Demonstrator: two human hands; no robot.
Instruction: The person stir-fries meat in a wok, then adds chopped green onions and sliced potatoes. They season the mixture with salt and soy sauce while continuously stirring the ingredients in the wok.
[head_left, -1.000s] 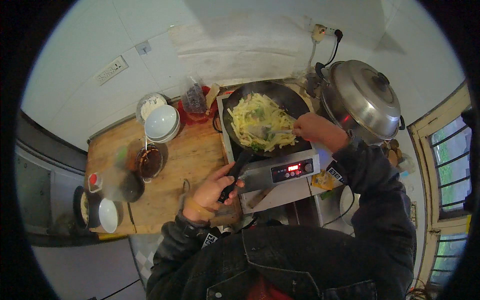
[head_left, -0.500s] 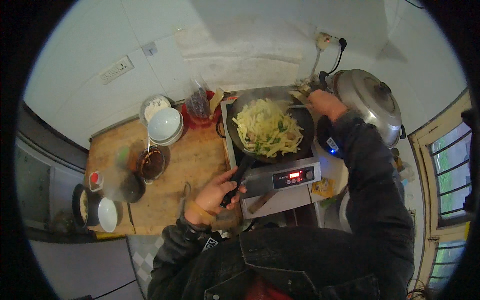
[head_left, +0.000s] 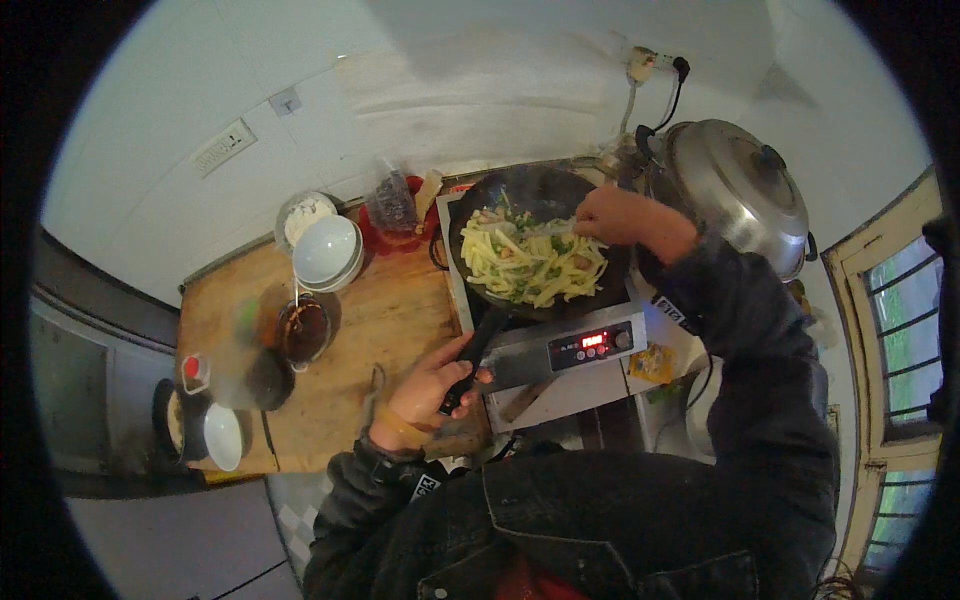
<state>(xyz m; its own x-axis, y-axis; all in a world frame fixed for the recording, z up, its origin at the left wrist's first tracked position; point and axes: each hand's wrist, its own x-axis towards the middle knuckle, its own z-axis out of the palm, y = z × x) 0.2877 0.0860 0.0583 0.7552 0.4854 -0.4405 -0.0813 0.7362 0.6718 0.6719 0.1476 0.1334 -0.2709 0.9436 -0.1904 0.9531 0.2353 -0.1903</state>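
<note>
The left hand [head_left: 428, 387] grips the black handle [head_left: 488, 333] at seven o'clock of the pan [head_left: 550, 184], which sits on the cooker [head_left: 520, 366] holding pale strips [head_left: 535, 268]. Toward two o'clock, the right hand [head_left: 618, 215] clasps a utensil [head_left: 562, 228]; beyond stands a lidded pot [head_left: 735, 185].

Wok [head_left: 548, 190] on induction cooker [head_left: 515, 362], vegetable strips [head_left: 530, 262] in it. Lidded pot [head_left: 735, 190] right of wok. Desk [head_left: 400, 310] left of cooker: stacked bowls [head_left: 325, 250] toward back, sauce bowl [head_left: 306, 332] just before them.
</note>
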